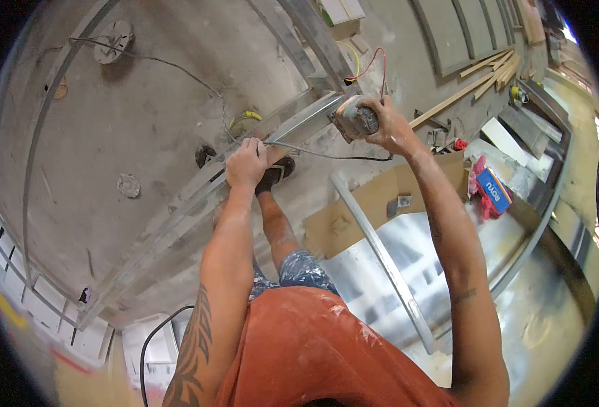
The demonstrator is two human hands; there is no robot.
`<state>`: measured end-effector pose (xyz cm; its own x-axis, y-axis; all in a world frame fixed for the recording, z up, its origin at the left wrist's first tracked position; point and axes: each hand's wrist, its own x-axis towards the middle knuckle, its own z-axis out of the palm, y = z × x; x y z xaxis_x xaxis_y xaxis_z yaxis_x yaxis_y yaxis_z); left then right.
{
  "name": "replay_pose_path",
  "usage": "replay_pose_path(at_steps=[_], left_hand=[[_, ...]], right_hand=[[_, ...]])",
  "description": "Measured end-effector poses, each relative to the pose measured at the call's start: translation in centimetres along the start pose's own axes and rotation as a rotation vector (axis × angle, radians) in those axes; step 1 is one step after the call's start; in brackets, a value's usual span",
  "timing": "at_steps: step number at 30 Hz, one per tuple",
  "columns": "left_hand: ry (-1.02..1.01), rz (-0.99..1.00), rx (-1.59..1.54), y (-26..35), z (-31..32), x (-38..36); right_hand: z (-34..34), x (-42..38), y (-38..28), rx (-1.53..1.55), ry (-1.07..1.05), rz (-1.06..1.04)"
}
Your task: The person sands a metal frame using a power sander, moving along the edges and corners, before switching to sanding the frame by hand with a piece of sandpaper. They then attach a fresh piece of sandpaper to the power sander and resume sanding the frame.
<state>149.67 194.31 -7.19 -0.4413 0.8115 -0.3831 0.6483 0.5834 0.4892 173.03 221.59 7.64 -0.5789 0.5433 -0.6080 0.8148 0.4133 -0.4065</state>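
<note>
My right hand (389, 126) is wrapped round a dusty power sander (358, 117), which sits against the upper end of a long pale metal bar (306, 121). Farther down the same bar, my left hand (246, 163) rests with its fingers curled over it; whether they also pinch the dark cable (326, 156) is hard to tell. That cable passes beside the left hand and loops toward the right wrist.
Metal frame tubes (36, 122) cross the left side. Cardboard (387, 197) and a loose metal bar (381, 261) lie right of my legs. Wooden strips (459, 93) and a blue ROYU box (494, 190) are farther right. A round dusty object (114, 42) is upper left.
</note>
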Motion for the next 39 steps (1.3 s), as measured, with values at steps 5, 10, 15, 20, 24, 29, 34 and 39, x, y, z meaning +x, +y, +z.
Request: replay_pose_path(at_steps=[5, 10, 15, 20, 24, 29, 34, 39], left_hand=[[0.082, 0.033, -0.010, -0.5, 0.6, -0.4], [0.075, 0.023, -0.004, -0.4, 0.4, -0.3], [0.096, 0.035, -0.031, -0.6, 0.6, -0.3], [0.085, 0.028, -0.039, -0.3, 0.3, -0.2], [0.115, 0.039, -0.056, -0.7, 0.6, -0.5], [0.083, 0.024, -0.034, -0.4, 0.3, -0.2], [0.067, 0.022, -0.012, -0.8, 0.6, -0.6], [0.088, 0.034, -0.011, -0.4, 0.6, -0.3]], right_hand=[[0.3, 0.4, 0.4, 0.023, 0.072, -0.044], [0.0, 0.0, -0.4, -0.033, 0.030, -0.027], [-0.2, 0.5, 0.1, 0.019, 0.082, 0.056], [-0.5, 0.1, 0.7, -0.002, 0.056, 0.040], [-0.8, 0.2, 0.7, -0.001, 0.095, 0.041], [-0.4, 0.2, 0.4, -0.046, 0.064, -0.002], [-0.3, 0.4, 0.4, 0.022, 0.045, 0.102], [-0.2, 0.7, 0.7, -0.122, 0.048, -0.028]])
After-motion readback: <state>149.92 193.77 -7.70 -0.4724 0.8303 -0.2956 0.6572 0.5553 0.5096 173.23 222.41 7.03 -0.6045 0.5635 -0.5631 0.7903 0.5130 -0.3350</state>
